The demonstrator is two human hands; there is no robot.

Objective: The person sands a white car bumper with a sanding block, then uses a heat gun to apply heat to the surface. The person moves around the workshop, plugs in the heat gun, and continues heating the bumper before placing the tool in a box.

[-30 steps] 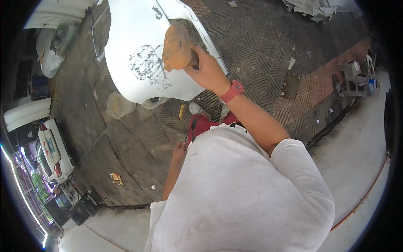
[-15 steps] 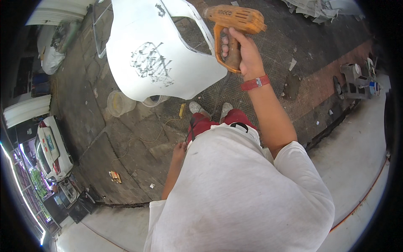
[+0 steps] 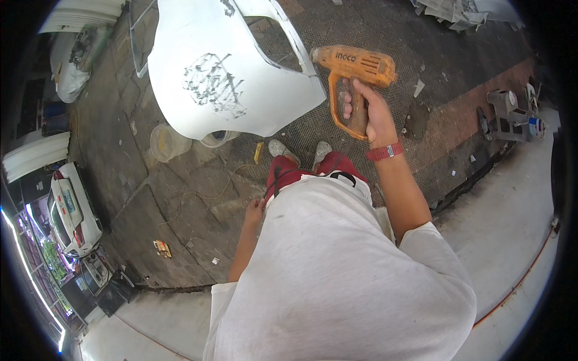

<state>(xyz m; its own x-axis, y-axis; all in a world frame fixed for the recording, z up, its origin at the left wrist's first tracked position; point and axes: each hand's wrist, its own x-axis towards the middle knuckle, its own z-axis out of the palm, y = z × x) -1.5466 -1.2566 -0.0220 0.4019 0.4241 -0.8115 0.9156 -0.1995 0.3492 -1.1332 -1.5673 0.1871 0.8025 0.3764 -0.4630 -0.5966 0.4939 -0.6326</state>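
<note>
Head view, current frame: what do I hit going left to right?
White car → translucent bucket → left hand → speckled left shoe → orange heat gun, held in the right hand → grey stool-like stand.

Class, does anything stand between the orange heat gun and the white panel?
Nothing visible does: the right hand holds the orange heat gun with its nozzle toward the white panel.
</note>
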